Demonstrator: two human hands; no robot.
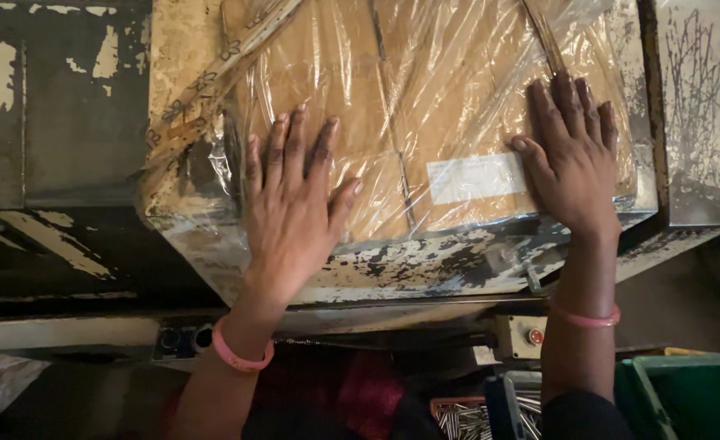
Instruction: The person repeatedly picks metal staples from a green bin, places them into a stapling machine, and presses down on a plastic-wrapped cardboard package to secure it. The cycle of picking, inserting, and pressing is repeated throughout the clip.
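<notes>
A flat brown cardboard package wrapped in clear plastic film (425, 122) lies on a worn metal worktop with flaking pale paint (425, 273), filling most of its surface and reaching close to its near edge. The left hand (291, 208) lies palm down on the package's near left part, fingers spread and straight, so its grip is wide and holds nothing. The right hand (572, 159) presses flat on the near right part of the package, fingers together and pointing away, likewise clasping nothing. Between the hands, nearer the right one, a white rectangular label (474, 178) sits under the film. Each wrist wears a thin pink bangle (242, 354). Below the worktop's near edge, a small box with a red push button (523, 336) is fixed to the frame, and a tray of thin metal rods (466, 417) stands beside a green plastic bin (686, 395).
</notes>
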